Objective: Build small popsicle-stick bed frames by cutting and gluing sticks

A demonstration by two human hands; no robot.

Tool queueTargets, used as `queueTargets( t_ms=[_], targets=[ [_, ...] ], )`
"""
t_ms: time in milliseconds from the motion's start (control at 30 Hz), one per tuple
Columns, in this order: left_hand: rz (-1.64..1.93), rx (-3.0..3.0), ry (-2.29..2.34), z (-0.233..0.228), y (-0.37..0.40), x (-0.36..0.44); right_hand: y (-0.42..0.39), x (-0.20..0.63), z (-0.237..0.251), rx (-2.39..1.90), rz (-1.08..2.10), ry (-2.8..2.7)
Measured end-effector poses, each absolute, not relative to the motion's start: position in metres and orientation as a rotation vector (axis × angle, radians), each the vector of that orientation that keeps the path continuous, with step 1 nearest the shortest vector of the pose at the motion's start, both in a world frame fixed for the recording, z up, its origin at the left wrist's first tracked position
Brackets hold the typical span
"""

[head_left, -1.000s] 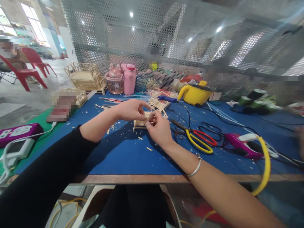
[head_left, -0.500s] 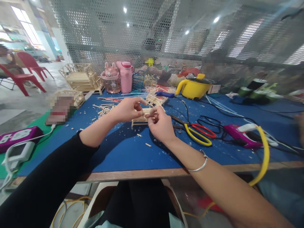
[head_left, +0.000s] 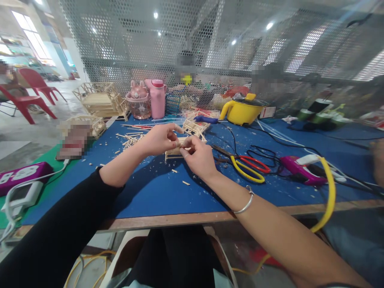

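Note:
My left hand [head_left: 160,140] is above a small frame of pale wooden sticks [head_left: 172,154], its index finger arched and its thumb tip meeting the right fingertips. Closed in a pinch, my right hand [head_left: 198,156] covers the frame's right part. Whatever lies between the fingertips is too small to make out. Just behind the hands stands another little stick model [head_left: 196,127]. Loose cut sticks [head_left: 132,140] are heaped left of my left hand. Scissors with red and yellow handles [head_left: 247,168] lie right of my right hand.
A blue-handled tool [head_left: 206,119] with a cord lies behind, near a yellow pot [head_left: 243,111]. A pink bottle [head_left: 157,98] and a clear tub [head_left: 141,106] stand at the back. Purple power strips [head_left: 300,170] and cables lie at the sides. Larger stick models [head_left: 100,98] are at left.
My right hand has shifted left, and its fingertips now meet those of my left hand. My left hand stays nearly in place. The whole view has shifted slightly.

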State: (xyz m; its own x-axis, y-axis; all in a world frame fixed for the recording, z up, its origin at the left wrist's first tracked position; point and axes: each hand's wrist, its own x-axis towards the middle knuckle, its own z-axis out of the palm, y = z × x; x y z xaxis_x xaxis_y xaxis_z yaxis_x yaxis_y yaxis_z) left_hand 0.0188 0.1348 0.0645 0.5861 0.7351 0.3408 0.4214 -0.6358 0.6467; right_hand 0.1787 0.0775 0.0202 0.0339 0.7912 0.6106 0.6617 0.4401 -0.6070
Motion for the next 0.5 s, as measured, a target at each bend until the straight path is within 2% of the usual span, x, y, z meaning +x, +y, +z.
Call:
queueTargets(
  t_ms=[500],
  targets=[
    [0.806, 2.338, 0.959, 0.0628, 0.1323, 0.0215, 0.0771, 0.1758, 0.0212, -1.261, 0.214, -1.651]
  ],
)
